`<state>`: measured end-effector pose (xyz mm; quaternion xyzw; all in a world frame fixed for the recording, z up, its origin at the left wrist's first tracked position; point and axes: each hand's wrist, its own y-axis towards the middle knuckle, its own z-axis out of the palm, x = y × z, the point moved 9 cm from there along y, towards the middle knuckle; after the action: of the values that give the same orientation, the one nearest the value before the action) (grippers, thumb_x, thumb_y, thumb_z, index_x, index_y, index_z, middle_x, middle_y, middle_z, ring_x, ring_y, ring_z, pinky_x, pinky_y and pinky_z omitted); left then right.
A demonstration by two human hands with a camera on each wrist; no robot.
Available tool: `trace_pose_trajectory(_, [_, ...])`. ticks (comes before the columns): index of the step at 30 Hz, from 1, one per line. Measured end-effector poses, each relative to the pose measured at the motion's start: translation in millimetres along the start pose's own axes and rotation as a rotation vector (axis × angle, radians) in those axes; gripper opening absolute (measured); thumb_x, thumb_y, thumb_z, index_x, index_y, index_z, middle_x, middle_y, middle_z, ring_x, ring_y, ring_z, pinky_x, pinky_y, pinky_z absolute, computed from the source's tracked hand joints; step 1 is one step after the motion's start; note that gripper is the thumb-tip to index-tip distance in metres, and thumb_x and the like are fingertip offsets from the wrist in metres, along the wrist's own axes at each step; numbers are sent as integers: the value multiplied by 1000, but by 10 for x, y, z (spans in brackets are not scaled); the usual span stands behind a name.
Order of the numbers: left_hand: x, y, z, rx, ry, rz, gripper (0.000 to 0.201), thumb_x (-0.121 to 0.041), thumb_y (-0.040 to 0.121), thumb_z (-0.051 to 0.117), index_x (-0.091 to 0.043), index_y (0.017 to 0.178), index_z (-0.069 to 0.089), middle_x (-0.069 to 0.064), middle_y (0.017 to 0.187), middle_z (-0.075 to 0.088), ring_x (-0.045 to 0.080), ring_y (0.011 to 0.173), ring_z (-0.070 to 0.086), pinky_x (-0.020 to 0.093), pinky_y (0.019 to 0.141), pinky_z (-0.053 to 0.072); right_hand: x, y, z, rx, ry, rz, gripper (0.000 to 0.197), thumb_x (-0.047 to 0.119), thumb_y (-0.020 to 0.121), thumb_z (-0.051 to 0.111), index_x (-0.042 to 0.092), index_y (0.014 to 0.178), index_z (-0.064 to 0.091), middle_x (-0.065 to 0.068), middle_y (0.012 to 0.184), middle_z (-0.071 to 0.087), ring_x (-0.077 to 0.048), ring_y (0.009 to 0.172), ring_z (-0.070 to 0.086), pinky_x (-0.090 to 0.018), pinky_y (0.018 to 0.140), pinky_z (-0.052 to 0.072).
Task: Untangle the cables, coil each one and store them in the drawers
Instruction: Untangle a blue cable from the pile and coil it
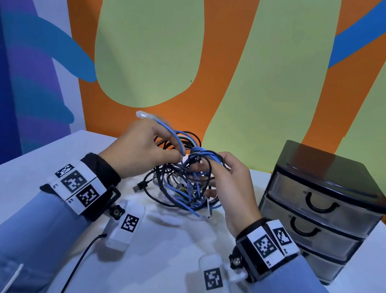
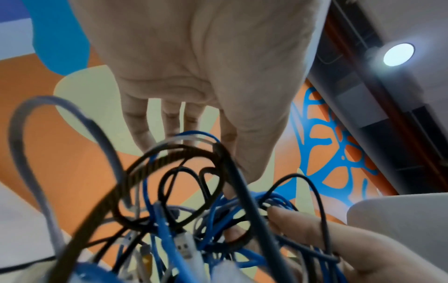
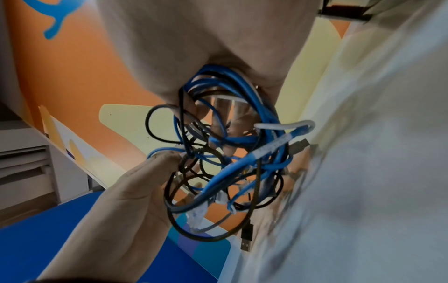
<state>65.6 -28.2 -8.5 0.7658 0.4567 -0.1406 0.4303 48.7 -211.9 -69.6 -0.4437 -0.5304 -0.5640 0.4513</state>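
Both hands are up over the white table (image 1: 13, 193), working a tangle of cables (image 1: 181, 177) lifted just above the tabletop near its far edge. The left hand (image 1: 140, 147) pinches a light blue cable (image 1: 171, 135) between thumb and forefinger at the top of the bundle; that cable's clear plug end (image 1: 142, 114) sticks out up and to the left past the knuckles. The right hand (image 1: 231, 186) has its fingers curled into the mass from the right side, gripping several blue and black strands; the right wrist view shows loops of blue cord (image 3: 242, 92) running through the closed palm, with the rest hanging below. The bundle mixes blue, black, white and one braided dark cable (image 2: 155, 162). A black USB plug (image 1: 139, 186) dangles from the lower left of the tangle, close to the table; whether it touches cannot be told. A second USB plug (image 3: 246, 239) hangs at the bottom in the right wrist view. To the right of the hands stands a small black drawer unit (image 1: 324, 209) with three translucent drawers, all pushed in, each with a black loop handle. It sits on the table, just beside the right wrist and apart from the cables. Sleeves are light blue, with marker bands on both wrists.
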Motion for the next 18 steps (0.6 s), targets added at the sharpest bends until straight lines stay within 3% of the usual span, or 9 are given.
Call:
trace_pose_trajectory(2, [72, 25, 2, 12, -23, -64, 10, -36, 82, 80, -28, 76, 83, -7, 86, 75, 11, 95, 63, 37, 89, 48, 7, -28, 13, 11, 64, 30, 4, 13, 103, 55, 11, 101, 57, -12, 96, 80, -35, 83, 78, -29, 51, 38])
trace_pose_trajectory(5, [142, 23, -8, -13, -63, -132, 26, -44, 92, 76, -23, 77, 81, -13, 65, 68, 4, 68, 57, 32, 69, 43, -5, -73, 57, 32, 137, 77, 4, 14, 104, 51, 15, 101, 53, -14, 101, 80, -36, 88, 79, -31, 53, 36])
trace_pose_trajectory(8, [85, 24, 27, 4, -45, -58, 30, -51, 99, 68, -27, 86, 81, -12, 82, 75, 0, 80, 64, 29, 78, 45, -51, -96, 70, 38, 172, 120, 3, 15, 105, 51, 17, 102, 51, -13, 103, 80, -39, 87, 79, -29, 52, 37])
trace_pose_trajectory(12, [-12, 10, -8, -38, -30, 24, 27, -46, 81, 89, -32, 98, 74, -15, 112, 66, 4, 107, 63, 27, 91, 47, -139, -85, 59, 17, 260, 170, 12, 18, 106, 50, 12, 115, 55, -8, 106, 80, -45, 83, 78, -32, 56, 42])
trace_pose_trajectory(15, [-105, -27, 5, -8, 82, 69, 32, -30, 74, 95, -34, 90, 68, -9, 124, 56, 11, 123, 51, 32, 99, 41, -179, -84, 78, 13, 338, 193, 12, 19, 108, 47, 14, 117, 52, -11, 110, 79, -47, 85, 77, -38, 66, 47])
trace_pose_trajectory(17, [-116, -35, -8, 1, 149, 86, 26, -18, 77, 90, -37, 78, 72, -6, 128, 51, 15, 126, 41, 33, 102, 36, -200, -77, 81, -7, 395, 197, 10, 20, 110, 46, 15, 114, 53, -11, 111, 79, -46, 86, 77, -42, 70, 52])
trace_pose_trajectory(18, [-110, -44, 5, 19, 190, 87, 27, -15, 78, 86, -38, 74, 74, -5, 129, 50, 16, 125, 39, 33, 103, 34, -216, -66, 76, -22, 424, 193, 10, 21, 110, 47, 15, 115, 53, -11, 112, 79, -46, 87, 77, -48, 76, 56])
